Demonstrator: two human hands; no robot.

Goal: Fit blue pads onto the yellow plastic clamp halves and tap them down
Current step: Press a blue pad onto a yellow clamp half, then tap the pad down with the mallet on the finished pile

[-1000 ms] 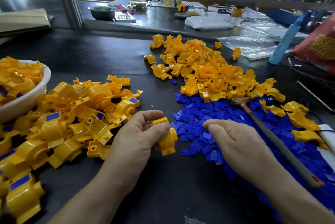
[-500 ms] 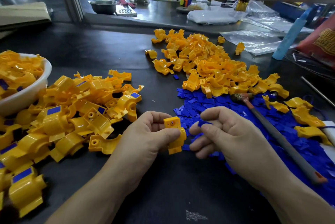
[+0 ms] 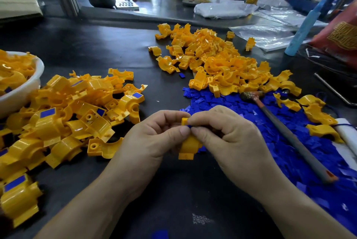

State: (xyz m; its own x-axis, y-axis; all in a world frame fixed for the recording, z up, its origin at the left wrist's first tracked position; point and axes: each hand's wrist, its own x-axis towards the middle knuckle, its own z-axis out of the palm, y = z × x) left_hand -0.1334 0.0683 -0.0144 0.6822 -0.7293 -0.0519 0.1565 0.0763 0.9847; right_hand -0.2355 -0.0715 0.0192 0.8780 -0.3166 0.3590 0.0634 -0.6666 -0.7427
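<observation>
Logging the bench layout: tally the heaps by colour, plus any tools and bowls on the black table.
Yellow clamp-half heaps: 2, padded heap at left, bare heap at back
Blue pad heap: 1
Hammer: 1
White bowl: 1
Total: 5

Bare dark tabletop (image 3: 108, 45) lies open across the far left and in a strip running toward the viewer between the two hands. A heap of fitted yellow clamp halves (image 3: 63, 115) and a white bowl (image 3: 23, 92) block the left. On the right, loose clamp halves (image 3: 218, 64), a spread of blue pads (image 3: 289, 142) and a hammer (image 3: 286, 132) crowd the surface.
</observation>
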